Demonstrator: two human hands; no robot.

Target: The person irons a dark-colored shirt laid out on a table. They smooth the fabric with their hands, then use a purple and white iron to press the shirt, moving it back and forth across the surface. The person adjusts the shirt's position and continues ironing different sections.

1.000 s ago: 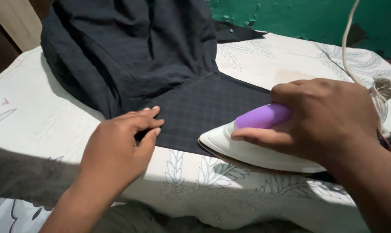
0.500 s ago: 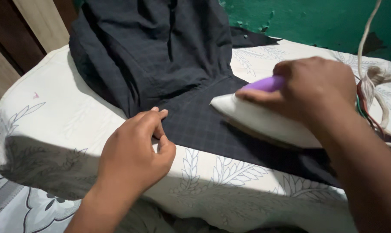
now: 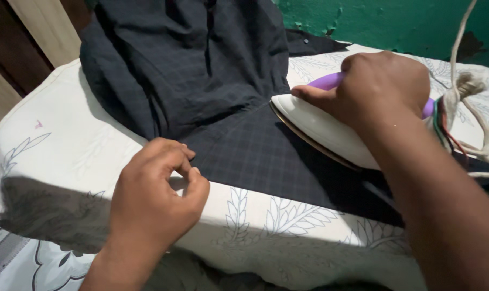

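Padded surface [image 3: 66, 145]: white cover with a grey leaf print, spread wide under everything else; its front edge drops away just below your left hand. Whether it is a tabletop or a bed, the view does not show.

Green wall [image 3: 384, 21]: paint chipped, standing behind the far edge of the padded surface.

Dark checked garment [image 3: 201, 70]: navy-black cloth with a faint grid, piled in folds on the far half of the padded surface. One flat panel of it reaches toward you and lies smooth near the surface's front edge.

Your right hand [image 3: 379, 89]: wrapped from above around the iron's handle, fingers clenched over it, forearm running off toward the lower right corner.

Your left hand [image 3: 158, 188]: fingers curled, tips pinching or pressing the near-left edge of the garment's flat panel where it meets the white cover. You cannot tell whether cloth is actually caught between the fingers.

Iron [image 3: 320, 124]: white body, purple handle [image 3: 328, 82], sole resting on the right part of the flat panel, pointed nose aimed left toward the folds.

Cord [image 3: 471, 86]: pale woven cable with red and green wires bared at the iron's rear, trailing over the padded surface to the right and rising up out of view.
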